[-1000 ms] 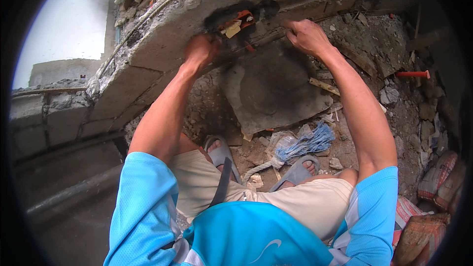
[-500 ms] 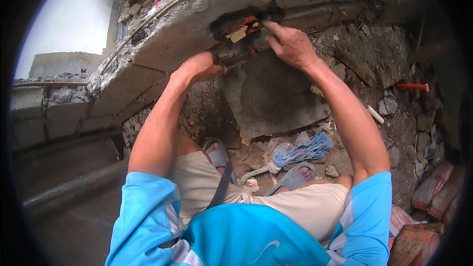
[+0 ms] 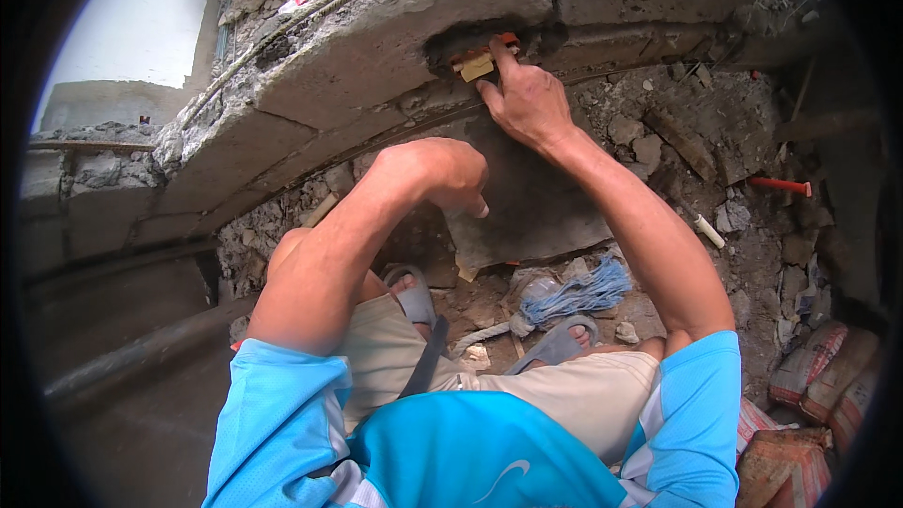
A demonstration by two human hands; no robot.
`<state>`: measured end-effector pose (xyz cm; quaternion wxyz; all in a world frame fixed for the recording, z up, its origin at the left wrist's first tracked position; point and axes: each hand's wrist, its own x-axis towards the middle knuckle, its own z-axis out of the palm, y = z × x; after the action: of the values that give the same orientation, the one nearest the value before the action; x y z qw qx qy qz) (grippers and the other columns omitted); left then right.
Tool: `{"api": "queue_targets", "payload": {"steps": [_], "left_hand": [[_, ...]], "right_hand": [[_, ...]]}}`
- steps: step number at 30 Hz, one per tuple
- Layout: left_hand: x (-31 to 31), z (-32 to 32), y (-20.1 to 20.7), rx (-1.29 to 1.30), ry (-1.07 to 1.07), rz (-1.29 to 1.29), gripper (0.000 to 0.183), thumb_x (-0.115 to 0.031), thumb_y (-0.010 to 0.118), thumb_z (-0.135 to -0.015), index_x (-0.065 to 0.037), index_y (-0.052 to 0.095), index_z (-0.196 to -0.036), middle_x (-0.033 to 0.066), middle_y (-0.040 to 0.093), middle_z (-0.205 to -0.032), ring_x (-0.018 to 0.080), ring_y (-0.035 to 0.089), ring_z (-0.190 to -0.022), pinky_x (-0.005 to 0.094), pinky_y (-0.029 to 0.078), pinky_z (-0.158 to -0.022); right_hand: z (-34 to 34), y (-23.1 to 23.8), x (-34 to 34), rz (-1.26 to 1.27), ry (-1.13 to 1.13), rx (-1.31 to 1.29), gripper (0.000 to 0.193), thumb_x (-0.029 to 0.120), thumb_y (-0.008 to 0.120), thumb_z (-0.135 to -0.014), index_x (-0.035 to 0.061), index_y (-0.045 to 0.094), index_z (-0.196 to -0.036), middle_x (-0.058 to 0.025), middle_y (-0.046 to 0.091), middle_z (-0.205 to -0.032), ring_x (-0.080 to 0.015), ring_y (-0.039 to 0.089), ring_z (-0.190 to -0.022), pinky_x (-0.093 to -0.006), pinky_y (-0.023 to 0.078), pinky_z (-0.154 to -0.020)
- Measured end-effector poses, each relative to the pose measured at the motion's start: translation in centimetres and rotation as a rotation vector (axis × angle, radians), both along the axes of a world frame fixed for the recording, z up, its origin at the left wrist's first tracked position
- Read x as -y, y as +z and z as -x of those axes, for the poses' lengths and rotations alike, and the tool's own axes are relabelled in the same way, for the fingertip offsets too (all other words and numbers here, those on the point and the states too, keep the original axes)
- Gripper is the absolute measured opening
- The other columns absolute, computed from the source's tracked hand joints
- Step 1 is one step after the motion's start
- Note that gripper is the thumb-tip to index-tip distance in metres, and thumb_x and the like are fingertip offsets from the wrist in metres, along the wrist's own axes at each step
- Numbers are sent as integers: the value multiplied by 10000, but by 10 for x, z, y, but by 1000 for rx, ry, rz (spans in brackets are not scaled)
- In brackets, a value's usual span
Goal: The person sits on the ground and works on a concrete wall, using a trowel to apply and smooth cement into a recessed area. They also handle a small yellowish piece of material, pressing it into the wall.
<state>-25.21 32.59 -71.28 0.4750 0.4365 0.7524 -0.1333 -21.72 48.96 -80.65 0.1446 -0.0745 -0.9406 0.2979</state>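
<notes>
Wood wedge [image 3: 477, 67], pale and short, sits in a chipped recess [image 3: 470, 38] in the side of the broken concrete beam [image 3: 376, 66], with an orange piece just above it; my right hand [image 3: 529, 99] presses its fingertips against the wedge, while my left hand [image 3: 450, 174] is clenched into a fist, grasping nothing, apart from the beam. I judge the placement mostly done: the wedge is already in the recess, but seating is unconfirmed, since it still protrudes. Its long axis runs roughly along the beam face, tilted up to the right.
</notes>
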Motion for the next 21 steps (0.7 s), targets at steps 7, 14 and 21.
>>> {"api": "queue_targets", "payload": {"steps": [7, 14, 21], "left_hand": [[3, -11, 5, 80, -115, 28, 422, -406, 795, -964, -58, 843, -1198, 169, 821, -1182, 374, 774, -1137, 491, 607, -972], [11, -19, 2, 94, -132, 19, 371, -393, 771, -956, -68, 852, -1115, 212, 814, -1078, 413, 768, -1071, 523, 594, -940], [8, -22, -2, 100, -162, 41, 367, -378, 767, -938, -49, 849, -1079, 217, 807, -1021, 406, 769, -1024, 521, 592, -910]], "right_hand": [[5, -2, 27, 155, -41, 19, 801, 297, 744, -983, -40, 412, -1630, -229, 754, -800, -491, 758, -850, -567, 587, -808], [12, -9, 58, 348, -71, 77, 1002, 302, 756, -972, -159, 221, -1682, -234, 763, -869, -427, 778, -888, -487, 584, -847], [25, -4, 75, 487, -80, 71, 1072, 296, 767, -959, -146, 137, -1705, -252, 762, -893, -444, 773, -939, -481, 581, -912]]}}
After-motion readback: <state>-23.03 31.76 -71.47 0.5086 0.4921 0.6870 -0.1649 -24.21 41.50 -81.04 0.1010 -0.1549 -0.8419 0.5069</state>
